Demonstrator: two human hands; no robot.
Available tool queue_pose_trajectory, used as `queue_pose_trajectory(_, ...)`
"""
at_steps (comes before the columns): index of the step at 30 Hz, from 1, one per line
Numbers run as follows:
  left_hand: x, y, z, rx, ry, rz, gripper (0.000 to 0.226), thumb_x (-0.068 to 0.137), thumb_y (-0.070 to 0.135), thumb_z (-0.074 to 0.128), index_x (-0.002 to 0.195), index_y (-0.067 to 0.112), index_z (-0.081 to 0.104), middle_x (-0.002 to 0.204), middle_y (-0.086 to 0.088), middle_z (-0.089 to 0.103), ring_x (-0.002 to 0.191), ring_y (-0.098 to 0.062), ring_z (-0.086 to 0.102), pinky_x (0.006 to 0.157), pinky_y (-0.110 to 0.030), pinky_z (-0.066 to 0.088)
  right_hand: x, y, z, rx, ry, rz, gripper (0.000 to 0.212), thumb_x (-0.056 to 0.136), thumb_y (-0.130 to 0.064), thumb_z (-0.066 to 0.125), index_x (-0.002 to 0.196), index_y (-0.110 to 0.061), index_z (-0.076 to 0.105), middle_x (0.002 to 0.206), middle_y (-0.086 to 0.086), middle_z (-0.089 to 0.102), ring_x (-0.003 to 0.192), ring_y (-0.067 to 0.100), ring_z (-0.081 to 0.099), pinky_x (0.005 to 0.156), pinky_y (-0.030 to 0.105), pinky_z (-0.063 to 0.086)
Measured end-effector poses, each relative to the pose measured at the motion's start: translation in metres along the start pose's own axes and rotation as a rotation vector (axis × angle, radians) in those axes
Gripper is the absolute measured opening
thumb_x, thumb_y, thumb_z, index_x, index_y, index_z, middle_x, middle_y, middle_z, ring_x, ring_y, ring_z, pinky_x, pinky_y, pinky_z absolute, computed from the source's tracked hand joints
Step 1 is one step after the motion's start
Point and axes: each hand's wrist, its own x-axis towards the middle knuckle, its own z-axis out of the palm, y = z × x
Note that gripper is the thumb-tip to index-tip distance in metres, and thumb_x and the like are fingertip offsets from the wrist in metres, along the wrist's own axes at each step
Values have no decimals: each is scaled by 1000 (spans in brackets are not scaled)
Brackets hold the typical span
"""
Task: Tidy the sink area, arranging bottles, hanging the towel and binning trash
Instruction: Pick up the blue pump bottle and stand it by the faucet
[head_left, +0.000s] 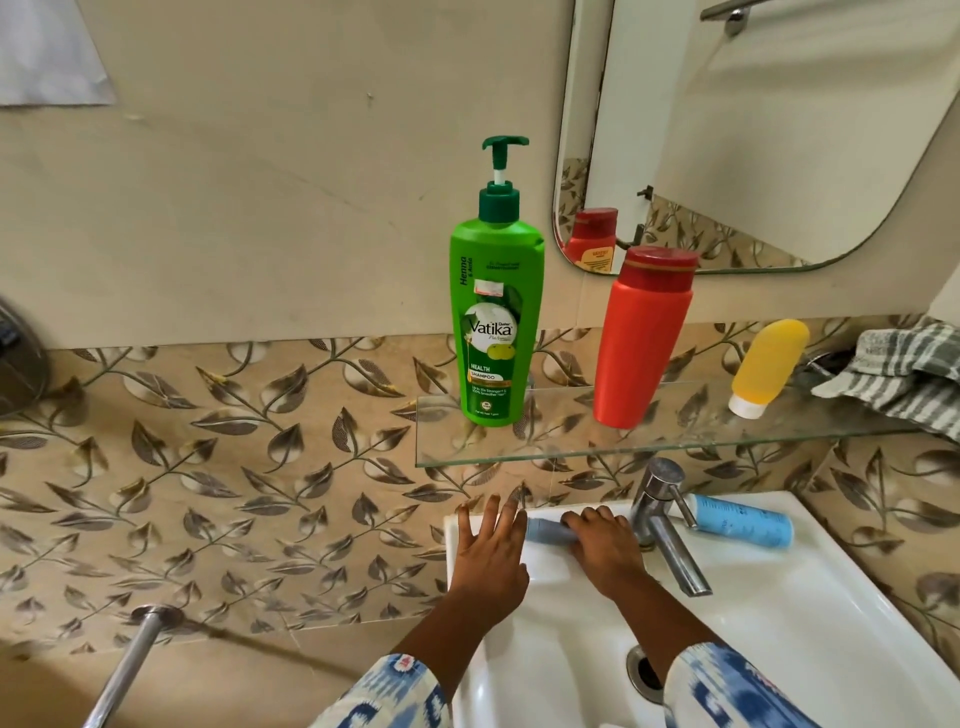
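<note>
Blue tube (545, 530) on the sink's (779, 623) back-left ledge is the step in hand — right hand (602, 545) curled over it, left hand (491, 540) spread flat beside — next likely lift it up onto the glass shelf (571, 441) beside the red bottle (639, 343).

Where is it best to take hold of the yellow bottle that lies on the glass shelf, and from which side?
Grip the yellow bottle around the middle of its body, coming from above and in front. It lies tilted on the glass shelf, white cap toward the front edge, so its rounded sides are free. The checked towel crowds its right side, so reaching from there looks awkward.
</note>
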Motion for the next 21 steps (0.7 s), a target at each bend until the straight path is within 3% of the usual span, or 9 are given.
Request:
queue_pose_trajectory(7,-3,4,-2,-40,15,-31,65,92,36,38,149,17,12,159,-6,9,147,-26,-2,114,-57,-8,4,6,-31,119,-20,20,38,94,-26,47,131,-19,39,135,9,48,118,29,53,94,38,44)
queue_pose_trajectory(13,-6,4,0,-62,22,-43,62,92,37,38,148,18,16,158,-4,10,147,-25,-2,114,-58,-7,7,-2,-48,177,-10,-16,38,91,-20,51,128,-19,42,134,9,43,111,32,55,88,36,44)
queue_pose_trajectory(21,-9,3,-1,-68,-1,-31,61,93,36,37,148,19,15,159,-4,9,147,-26,-3,114,-58,-7,6,-16,-46,83,-13,6,46,93,-22,48,137,-24,34,139,7,43,123,29,47,95,41,44)
